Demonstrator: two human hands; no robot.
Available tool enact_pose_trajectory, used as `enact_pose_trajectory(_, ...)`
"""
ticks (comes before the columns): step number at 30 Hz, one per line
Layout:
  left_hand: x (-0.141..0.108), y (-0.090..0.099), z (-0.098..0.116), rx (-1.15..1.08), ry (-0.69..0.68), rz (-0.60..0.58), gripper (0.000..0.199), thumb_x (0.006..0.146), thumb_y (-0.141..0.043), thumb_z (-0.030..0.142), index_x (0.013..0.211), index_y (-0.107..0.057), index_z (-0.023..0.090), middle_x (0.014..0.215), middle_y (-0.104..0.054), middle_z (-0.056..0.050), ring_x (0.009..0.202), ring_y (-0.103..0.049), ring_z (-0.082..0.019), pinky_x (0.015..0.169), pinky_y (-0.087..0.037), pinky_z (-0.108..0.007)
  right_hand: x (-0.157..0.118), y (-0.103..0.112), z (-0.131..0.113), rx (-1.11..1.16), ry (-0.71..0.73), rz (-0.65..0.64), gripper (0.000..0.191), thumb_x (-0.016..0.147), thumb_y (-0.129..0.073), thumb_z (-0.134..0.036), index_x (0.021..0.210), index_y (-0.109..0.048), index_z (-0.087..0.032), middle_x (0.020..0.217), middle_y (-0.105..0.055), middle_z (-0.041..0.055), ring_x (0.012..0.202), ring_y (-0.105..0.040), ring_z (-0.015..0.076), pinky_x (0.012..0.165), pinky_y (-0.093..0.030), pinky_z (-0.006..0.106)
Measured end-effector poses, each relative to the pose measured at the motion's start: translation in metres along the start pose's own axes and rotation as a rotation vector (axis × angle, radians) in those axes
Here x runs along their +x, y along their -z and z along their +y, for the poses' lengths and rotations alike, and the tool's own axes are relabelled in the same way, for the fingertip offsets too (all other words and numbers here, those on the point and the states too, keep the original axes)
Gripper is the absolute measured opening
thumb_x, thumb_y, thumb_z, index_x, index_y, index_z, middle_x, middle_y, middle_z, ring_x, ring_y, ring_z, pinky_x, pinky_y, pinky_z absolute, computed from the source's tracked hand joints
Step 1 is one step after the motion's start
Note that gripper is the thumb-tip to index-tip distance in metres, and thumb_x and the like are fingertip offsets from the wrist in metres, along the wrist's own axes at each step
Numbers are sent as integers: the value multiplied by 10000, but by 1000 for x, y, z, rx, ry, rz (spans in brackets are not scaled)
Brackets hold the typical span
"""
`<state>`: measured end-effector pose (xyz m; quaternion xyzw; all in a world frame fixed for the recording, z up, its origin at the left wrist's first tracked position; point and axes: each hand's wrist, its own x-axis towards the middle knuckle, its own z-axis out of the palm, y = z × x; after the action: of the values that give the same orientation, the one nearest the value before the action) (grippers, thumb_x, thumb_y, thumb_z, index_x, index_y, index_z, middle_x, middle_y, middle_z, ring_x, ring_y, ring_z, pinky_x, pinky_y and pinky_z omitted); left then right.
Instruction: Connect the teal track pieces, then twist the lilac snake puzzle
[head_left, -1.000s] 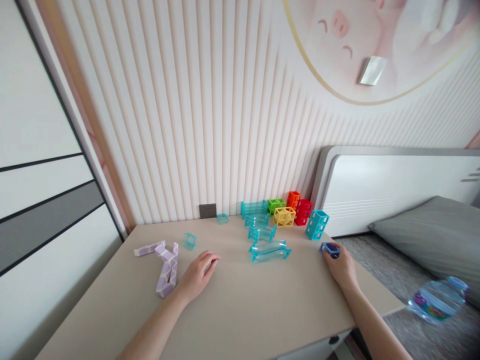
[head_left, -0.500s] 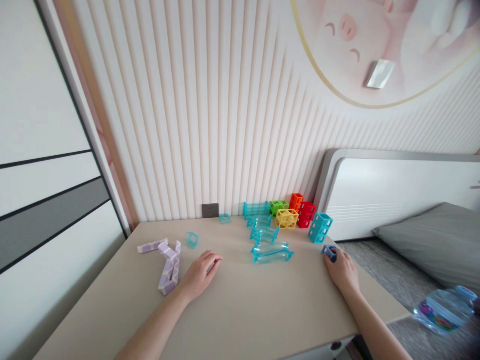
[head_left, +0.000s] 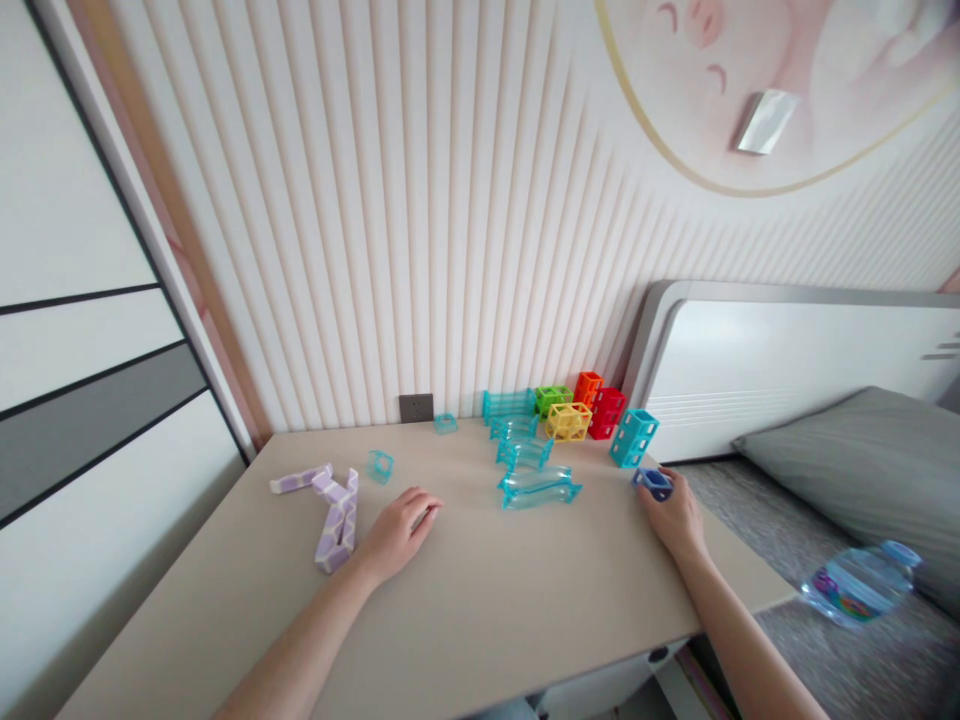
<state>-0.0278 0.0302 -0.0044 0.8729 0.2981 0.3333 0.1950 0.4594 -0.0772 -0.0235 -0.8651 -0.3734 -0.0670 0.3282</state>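
My right hand (head_left: 679,512) is closed around a dark blue hollow block (head_left: 652,484) near the table's right edge. A teal hollow block (head_left: 634,437) stands upright just beyond it. My left hand (head_left: 397,532) lies on the table with fingers loosely bent and a small gap at the thumb; I see nothing in it. Beside it, on the left, is a bent purple-and-white snake puzzle (head_left: 337,512). A small clear teal frame piece (head_left: 380,466) lies farther back. Between the hands lie several clear teal pieces with narrowed middles (head_left: 538,495).
Yellow (head_left: 568,422), green (head_left: 553,400), red (head_left: 607,413) and orange (head_left: 589,388) hollow blocks stand at the back right. Another clear teal frame (head_left: 445,423) lies near the wall socket (head_left: 416,407). Right of the table are a plastic bottle (head_left: 859,583) and a grey pillow (head_left: 862,455).
The view has shifted slightly. My right hand has turned the blue block a little, so more of its hollow side shows. My left hand has barely moved.
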Motion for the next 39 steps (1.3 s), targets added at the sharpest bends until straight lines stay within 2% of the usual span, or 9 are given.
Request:
enact_pose_trajectory(7,0,2,3,4,1,-24,207,980,-431,228,996,-638,235,952,-656,-37,922,-635,-182,846,-511,-315,1,0,0,95,18,-2,711,748,-512,-544,1328,-536,-134,1210,-663,178,1073,-623,332,893,-463,423)
enact_pose_trajectory(13,0,1,2,4,-4,-25,215,975,-435,230,988,-649,236,947,-666,-41,919,-635,-185,847,-515,-318,-1,7,-4,187,-11,0,754,727,-534,-534,1354,-536,-116,1142,-696,174,854,-662,280,768,-494,389)
enact_pose_trajectory(17,0,1,1,4,0,-34,218,981,-430,236,998,-647,235,956,-664,-41,930,-633,-185,854,-512,-320,0,7,-2,189,-9,6,727,719,-539,-539,1314,-579,-122,1071,-712,163,818,-653,273,748,-490,386)
enact_pose_trajectory(25,1,1,4,27,-5,1,213,975,-444,217,1006,-654,236,961,-673,-43,938,-635,-185,865,-518,-326,-1,3,-2,145,46,-1,756,718,-529,-558,1312,-549,-90,1136,-659,198,980,-620,324,847,-476,437)
enact_pose_trajectory(28,1,0,3,63,3,47,210,970,-441,205,1034,-639,236,971,-667,-48,944,-633,-192,866,-520,-336,-7,12,-12,147,62,117,716,741,-523,-553,1285,-563,-89,1206,-609,219,1117,-560,367,936,-445,485)
enact_pose_trajectory(31,2,1,1,143,42,165,210,953,-454,191,1073,-621,235,996,-660,-56,967,-630,-212,882,-522,-363,-22,24,-41,220,182,337,536,824,-464,-462,1220,-596,-126,1229,-600,199,1200,-514,361,1026,-394,507)
enact_pose_trajectory(34,5,4,-3,265,85,297,245,937,-461,175,1132,-598,231,1045,-648,-73,1013,-624,-241,909,-520,-393,-53,29,-98,350,429,341,363,890,-466,-357,1168,-601,-167,1176,-626,169,1140,-564,317,1024,-413,487)
enact_pose_trajectory(36,6,6,-7,367,118,350,291,927,-467,169,1192,-572,221,1085,-632,-92,1060,-610,-264,938,-509,-418,-84,22,-150,451,638,201,260,913,-482,-301,1117,-608,-201,1102,-646,129,1073,-600,282,976,-464,452)
enact_pose_trajectory(39,6,4,-14,505,214,381,431,895,-496,165,1326,-484,168,1196,-587,-145,1165,-562,-317,996,-474,-475,-133,-7,-236,490,859,-140,324,929,-460,-206,1237,-560,-228,1237,-607,104,1175,-565,244,1023,-463,406)
